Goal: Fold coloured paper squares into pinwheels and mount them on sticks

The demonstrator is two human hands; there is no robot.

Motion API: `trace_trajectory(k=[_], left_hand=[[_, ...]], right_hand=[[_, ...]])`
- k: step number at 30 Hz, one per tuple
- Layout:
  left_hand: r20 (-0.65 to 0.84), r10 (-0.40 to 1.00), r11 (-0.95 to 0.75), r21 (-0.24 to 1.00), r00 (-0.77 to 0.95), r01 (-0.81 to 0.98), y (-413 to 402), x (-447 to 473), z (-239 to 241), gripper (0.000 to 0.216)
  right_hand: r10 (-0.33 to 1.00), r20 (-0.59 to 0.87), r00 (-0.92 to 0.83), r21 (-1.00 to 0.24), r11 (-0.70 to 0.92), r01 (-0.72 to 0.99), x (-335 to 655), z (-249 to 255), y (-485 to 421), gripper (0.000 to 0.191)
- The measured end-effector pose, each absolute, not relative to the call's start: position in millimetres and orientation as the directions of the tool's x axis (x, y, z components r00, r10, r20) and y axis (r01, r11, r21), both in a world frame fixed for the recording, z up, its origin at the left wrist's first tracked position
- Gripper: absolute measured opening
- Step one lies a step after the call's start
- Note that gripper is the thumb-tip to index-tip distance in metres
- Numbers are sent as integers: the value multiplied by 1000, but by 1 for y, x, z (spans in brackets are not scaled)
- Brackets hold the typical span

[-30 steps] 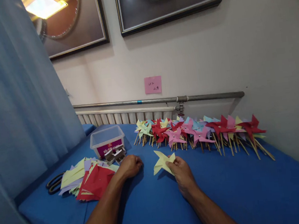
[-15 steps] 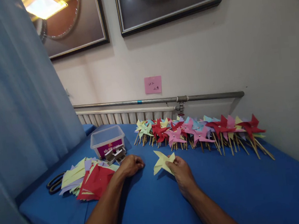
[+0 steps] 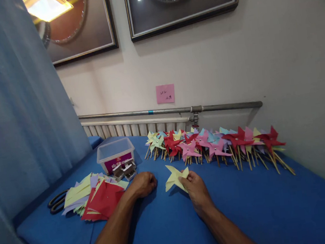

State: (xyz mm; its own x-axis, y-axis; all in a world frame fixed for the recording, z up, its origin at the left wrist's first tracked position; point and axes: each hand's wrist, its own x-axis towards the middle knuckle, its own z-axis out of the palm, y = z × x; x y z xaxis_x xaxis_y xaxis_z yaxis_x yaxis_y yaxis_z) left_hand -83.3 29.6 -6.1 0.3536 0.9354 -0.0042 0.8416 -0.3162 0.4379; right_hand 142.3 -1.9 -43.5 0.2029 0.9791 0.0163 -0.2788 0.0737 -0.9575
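Observation:
My right hand (image 3: 196, 188) pinches the near edge of a folded yellow paper pinwheel head (image 3: 174, 177) that rests on the blue table (image 3: 175, 230). My left hand (image 3: 144, 183) lies just left of it, curled into a loose fist on the cloth; whether anything is inside the fingers is hidden. A messy stack of cut red, yellow and purple paper squares (image 3: 96, 195) lies by my left forearm.
A long row of finished pinwheels on wooden sticks (image 3: 218, 144) lines the far edge below the wall pipe. A clear plastic box (image 3: 116, 154) with small grey boxes (image 3: 123, 170) in front stands at the back left. Black scissors (image 3: 55, 201) lie beside the paper stack. A blue curtain hangs at left.
Both hands stay almost in place; the view has shifted slightly, and my left hand has crept a little toward the yellow pinwheel.

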Motion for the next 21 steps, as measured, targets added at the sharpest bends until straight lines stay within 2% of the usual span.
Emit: trace_trajectory(k=[1, 3, 6, 8, 11, 14, 21], left_hand=[[15, 937, -315, 476, 350, 821, 30, -83, -6, 16], [47, 943, -284, 634, 330, 719, 30, -79, -6, 14], [106, 953, -224, 878, 283, 424, 28, -64, -7, 15], [170, 953, -235, 937, 252, 257, 23, -51, -9, 11], [196, 954, -231, 963, 229, 141, 15, -32, -13, 8], [196, 950, -228, 967, 242, 114, 8, -22, -14, 9], [318, 900, -403, 866, 298, 296, 3, -25, -5, 9]], right_hand=[[978, 21, 207, -958, 79, -275, 142, -44, -1, 39], [976, 30, 216, -958, 89, -271, 141, -46, 1, 38], [973, 42, 229, -959, 104, -266, 140, -49, 3, 38], [966, 49, 253, -959, 116, -260, 140, -50, 4, 38], [961, 55, 270, -955, 129, -267, 139, -49, 4, 36], [965, 59, 254, -953, 130, -274, 137, -46, 1, 37], [975, 103, 199, -957, 152, -247, 125, -36, -7, 33]])
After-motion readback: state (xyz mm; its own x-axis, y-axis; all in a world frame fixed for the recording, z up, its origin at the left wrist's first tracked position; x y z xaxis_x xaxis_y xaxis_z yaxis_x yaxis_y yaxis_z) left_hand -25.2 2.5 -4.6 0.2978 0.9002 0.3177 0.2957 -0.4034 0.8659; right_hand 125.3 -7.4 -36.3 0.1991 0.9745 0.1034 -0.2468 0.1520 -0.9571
